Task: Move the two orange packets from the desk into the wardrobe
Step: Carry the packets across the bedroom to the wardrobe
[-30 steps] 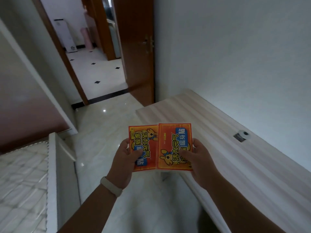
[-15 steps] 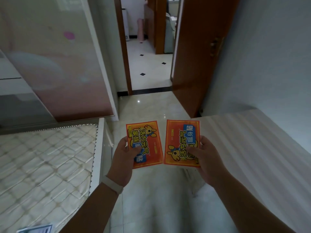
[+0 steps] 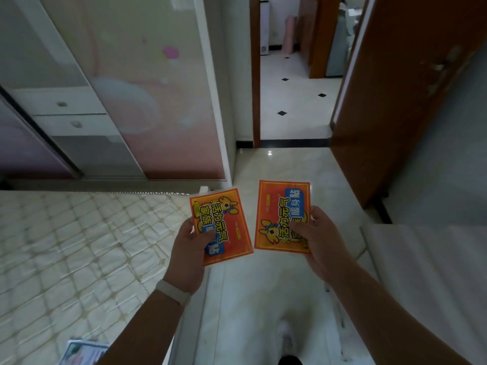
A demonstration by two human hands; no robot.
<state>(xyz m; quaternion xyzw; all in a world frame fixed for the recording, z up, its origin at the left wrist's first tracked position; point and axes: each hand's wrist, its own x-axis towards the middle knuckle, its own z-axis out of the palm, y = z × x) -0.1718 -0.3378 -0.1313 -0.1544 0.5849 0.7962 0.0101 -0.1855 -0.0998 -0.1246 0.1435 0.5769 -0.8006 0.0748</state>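
Observation:
I hold two flat orange packets printed with a cartoon animal and blue labels, side by side above the floor. My left hand (image 3: 188, 248) grips the left orange packet (image 3: 224, 214) by its lower left edge. My right hand (image 3: 320, 238) pinches the right orange packet (image 3: 278, 206) by its lower right corner. A narrow gap separates the two. The wardrobe (image 3: 147, 88) with pink sliding doors stands at the upper left; between its doors white drawers (image 3: 68, 114) show. The light wooden desk (image 3: 427, 272) is at the right edge, behind my right forearm.
A bed with a quilted white mattress (image 3: 66, 254) fills the left side, with a printed paper (image 3: 84, 353) near its lower edge. Pale glossy floor (image 3: 276, 285) runs ahead to a doorway (image 3: 292, 101). An open brown door (image 3: 395, 101) stands at the right.
My view has swung left from the desk toward the wardrobe and bed. The two packets, first overlapping, have drawn apart, each staying in its hand.

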